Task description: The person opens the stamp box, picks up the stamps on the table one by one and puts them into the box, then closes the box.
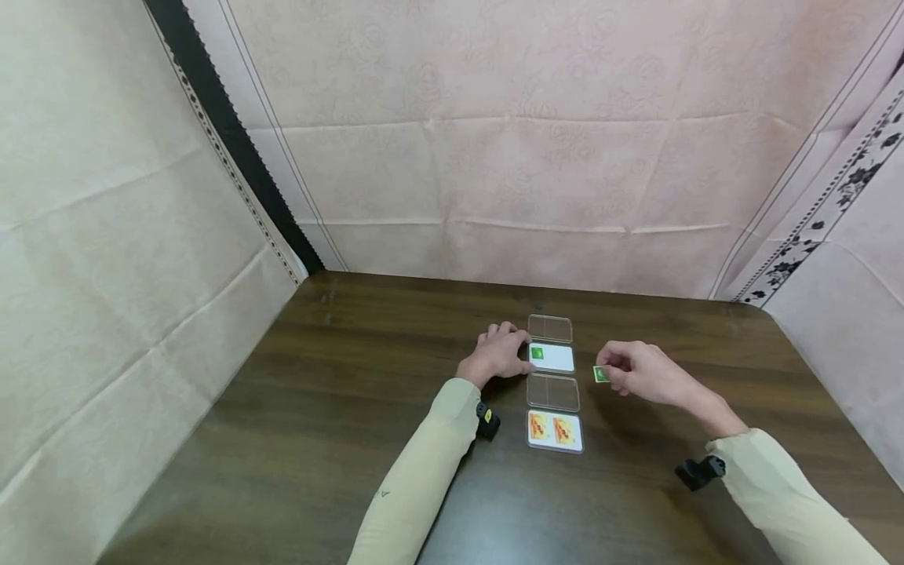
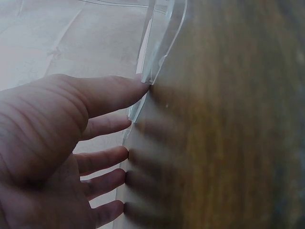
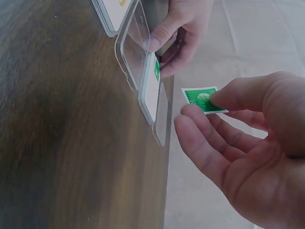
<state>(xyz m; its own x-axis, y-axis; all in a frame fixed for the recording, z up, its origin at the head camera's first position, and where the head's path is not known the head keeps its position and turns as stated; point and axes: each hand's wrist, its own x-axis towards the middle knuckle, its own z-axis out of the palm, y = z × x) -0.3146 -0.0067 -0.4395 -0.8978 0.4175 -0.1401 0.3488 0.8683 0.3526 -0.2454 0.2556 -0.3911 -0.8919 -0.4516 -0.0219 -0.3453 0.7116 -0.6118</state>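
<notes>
My right hand (image 1: pixel 646 373) pinches a small green stamp (image 3: pixel 204 99) with a white perforated border between thumb and fingers, held up to the right of the clear plastic cases. In the head view, an opened case with a white insert (image 1: pixel 560 358) has one green stamp (image 1: pixel 537 353) at its left side. My left hand (image 1: pixel 500 351) lies beside this case, its thumb and index fingertip touching the left edge. The other left fingers rest on the table with little bend. The transparent lid (image 1: pixel 551 328) lies flat beyond the insert.
Nearer the front sits a second case (image 1: pixel 555 448) bearing two orange-and-yellow stamps, its clear lid (image 1: pixel 552 391) folded back toward the first case. The dark wooden table (image 1: pixel 318 439) has pale cloth (image 1: pixel 494 173) hanging behind it and at both sides.
</notes>
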